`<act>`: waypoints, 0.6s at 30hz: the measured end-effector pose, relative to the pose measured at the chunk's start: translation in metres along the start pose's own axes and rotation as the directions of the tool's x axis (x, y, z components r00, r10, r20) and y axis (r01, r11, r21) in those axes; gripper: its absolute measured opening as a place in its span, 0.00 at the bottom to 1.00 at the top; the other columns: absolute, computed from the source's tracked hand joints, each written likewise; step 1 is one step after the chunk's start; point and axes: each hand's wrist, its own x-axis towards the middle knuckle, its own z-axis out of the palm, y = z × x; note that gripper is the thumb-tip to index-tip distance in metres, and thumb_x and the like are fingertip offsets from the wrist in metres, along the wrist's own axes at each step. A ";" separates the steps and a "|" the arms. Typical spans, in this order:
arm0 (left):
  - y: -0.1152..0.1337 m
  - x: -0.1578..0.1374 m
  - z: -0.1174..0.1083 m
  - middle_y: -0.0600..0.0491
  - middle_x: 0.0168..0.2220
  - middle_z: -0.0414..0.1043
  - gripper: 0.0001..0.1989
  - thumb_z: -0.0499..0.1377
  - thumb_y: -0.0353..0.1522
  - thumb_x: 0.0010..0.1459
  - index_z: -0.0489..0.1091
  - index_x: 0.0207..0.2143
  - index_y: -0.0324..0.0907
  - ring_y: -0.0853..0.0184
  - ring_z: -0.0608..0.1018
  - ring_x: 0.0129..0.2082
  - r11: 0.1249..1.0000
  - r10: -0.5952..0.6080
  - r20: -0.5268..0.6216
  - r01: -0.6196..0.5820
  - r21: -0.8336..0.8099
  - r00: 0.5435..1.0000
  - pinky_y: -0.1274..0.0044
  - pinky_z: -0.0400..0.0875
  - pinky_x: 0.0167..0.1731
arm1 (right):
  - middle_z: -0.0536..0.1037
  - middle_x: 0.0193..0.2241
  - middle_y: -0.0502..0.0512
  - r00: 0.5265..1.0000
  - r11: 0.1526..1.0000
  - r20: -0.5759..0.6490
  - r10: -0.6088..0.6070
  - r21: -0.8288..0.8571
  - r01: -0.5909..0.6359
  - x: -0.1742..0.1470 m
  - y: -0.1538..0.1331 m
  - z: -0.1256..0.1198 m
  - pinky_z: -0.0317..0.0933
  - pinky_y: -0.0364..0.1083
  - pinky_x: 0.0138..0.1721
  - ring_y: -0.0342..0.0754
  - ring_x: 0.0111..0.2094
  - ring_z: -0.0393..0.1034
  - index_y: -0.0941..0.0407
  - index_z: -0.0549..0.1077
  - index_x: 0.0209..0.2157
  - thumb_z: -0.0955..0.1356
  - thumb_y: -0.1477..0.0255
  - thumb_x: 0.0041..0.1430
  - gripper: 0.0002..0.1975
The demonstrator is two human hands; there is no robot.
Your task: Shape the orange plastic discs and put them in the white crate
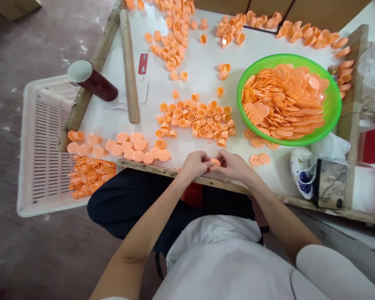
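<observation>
Close together at the table's front edge, my left hand point(196, 163) and my right hand point(233, 165) both pinch one small round orange plastic disc point(215, 162). Whether a cup is joined beneath it is hidden by my fingers. Just beyond my hands lies a cluster of small orange plastic cups point(201, 113), many tipped with their mouths showing. Left of my left hand, orange pieces with round flat tops point(138, 156) line the table edge. A couple of loose orange discs point(264, 158) rest to the right of my right hand.
A green basin point(336, 112) heaped with orange discs stands at the right. More cups point(175, 46) are piled at the back. Wooden bars point(129, 66) and a dark red mug point(101, 85) are at left. A white basket point(26, 166) holds orange pieces below. A phone-like device point(331, 183) lies front right.
</observation>
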 end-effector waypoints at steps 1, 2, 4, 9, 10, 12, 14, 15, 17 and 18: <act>-0.002 0.001 -0.001 0.53 0.20 0.72 0.06 0.63 0.28 0.50 0.68 0.25 0.39 0.67 0.77 0.21 1.000 0.014 0.006 -0.014 0.002 1.000 0.79 0.71 0.21 | 0.75 0.26 0.47 1.000 1.000 -0.009 0.006 -0.012 -0.006 0.001 0.000 0.001 0.52 0.42 0.26 0.44 0.25 0.66 0.54 0.67 0.31 0.70 0.59 0.52 0.14; -0.004 0.003 -0.001 0.53 0.20 0.73 0.06 0.63 0.29 0.50 0.68 0.25 0.39 0.67 0.77 0.21 1.000 0.031 0.012 -0.031 0.002 0.999 0.80 0.71 0.22 | 0.75 0.25 0.47 1.000 1.000 -0.025 0.015 -0.026 -0.016 0.002 0.000 0.003 0.52 0.42 0.26 0.44 0.25 0.66 0.54 0.66 0.30 0.70 0.60 0.51 0.13; -0.006 0.005 -0.002 0.53 0.21 0.73 0.06 0.63 0.29 0.51 0.68 0.25 0.39 0.68 0.77 0.22 0.998 0.058 0.022 -0.058 0.000 0.998 0.80 0.72 0.22 | 0.74 0.25 0.47 0.997 0.997 -0.061 0.042 -0.064 -0.046 0.004 -0.001 0.007 0.50 0.42 0.25 0.44 0.25 0.65 0.53 0.66 0.30 0.70 0.61 0.51 0.12; -0.005 0.006 -0.003 0.52 0.21 0.73 0.08 0.64 0.30 0.51 0.67 0.25 0.39 0.66 0.78 0.23 0.998 0.007 0.068 -0.004 -0.056 0.998 0.77 0.73 0.23 | 0.75 0.26 0.49 0.990 0.986 -0.112 0.091 -0.128 -0.105 0.003 -0.005 0.012 0.48 0.43 0.24 0.44 0.23 0.64 0.53 0.67 0.29 0.71 0.64 0.49 0.11; -0.006 0.006 -0.002 0.52 0.21 0.74 0.08 0.65 0.30 0.50 0.67 0.26 0.39 0.65 0.79 0.23 0.997 -0.002 0.075 0.008 -0.071 0.997 0.77 0.74 0.23 | 0.75 0.26 0.49 0.989 0.988 -0.120 0.088 -0.119 -0.102 0.001 -0.004 0.013 0.48 0.43 0.24 0.44 0.24 0.64 0.53 0.67 0.30 0.71 0.64 0.50 0.11; -0.007 0.004 -0.001 0.52 0.22 0.74 0.09 0.66 0.32 0.50 0.67 0.27 0.39 0.66 0.79 0.23 0.996 -0.002 0.070 0.008 -0.083 0.998 0.76 0.74 0.23 | 0.75 0.26 0.49 0.991 0.993 -0.117 0.065 -0.086 -0.075 -0.002 -0.001 0.013 0.51 0.43 0.26 0.45 0.25 0.65 0.53 0.67 0.30 0.70 0.62 0.52 0.11; -0.008 0.003 0.000 0.52 0.21 0.73 0.10 0.66 0.33 0.50 0.68 0.27 0.38 0.66 0.78 0.23 0.997 0.016 0.046 -0.013 -0.071 0.999 0.77 0.74 0.23 | 0.75 0.26 0.48 0.993 0.998 -0.112 0.027 -0.045 -0.032 -0.004 0.004 0.014 0.53 0.42 0.27 0.45 0.26 0.67 0.53 0.67 0.31 0.70 0.61 0.52 0.12; -0.008 0.002 0.002 0.52 0.21 0.73 0.09 0.66 0.33 0.50 0.68 0.27 0.38 0.67 0.78 0.23 0.998 0.031 0.031 -0.029 -0.056 0.999 0.77 0.73 0.23 | 0.75 0.27 0.48 0.993 1.000 -0.121 0.011 -0.027 -0.015 -0.006 0.005 0.015 0.54 0.42 0.28 0.45 0.27 0.67 0.53 0.67 0.31 0.70 0.60 0.52 0.12; -0.007 0.000 0.004 0.53 0.22 0.73 0.08 0.65 0.32 0.51 0.68 0.27 0.38 0.67 0.77 0.22 0.998 0.064 -0.014 -0.064 -0.018 0.998 0.78 0.72 0.23 | 0.75 0.27 0.48 0.985 1.000 -0.172 0.005 -0.001 -0.006 -0.008 0.007 0.018 0.54 0.42 0.28 0.45 0.27 0.68 0.53 0.67 0.31 0.69 0.60 0.53 0.12; -0.006 -0.002 0.005 0.53 0.22 0.73 0.07 0.63 0.32 0.52 0.68 0.28 0.39 0.68 0.77 0.21 0.997 0.081 -0.040 -0.081 0.000 0.996 0.78 0.71 0.22 | 0.75 0.27 0.48 0.978 1.000 -0.207 0.013 0.008 -0.012 -0.010 0.007 0.019 0.55 0.42 0.28 0.45 0.27 0.68 0.53 0.68 0.32 0.69 0.59 0.54 0.12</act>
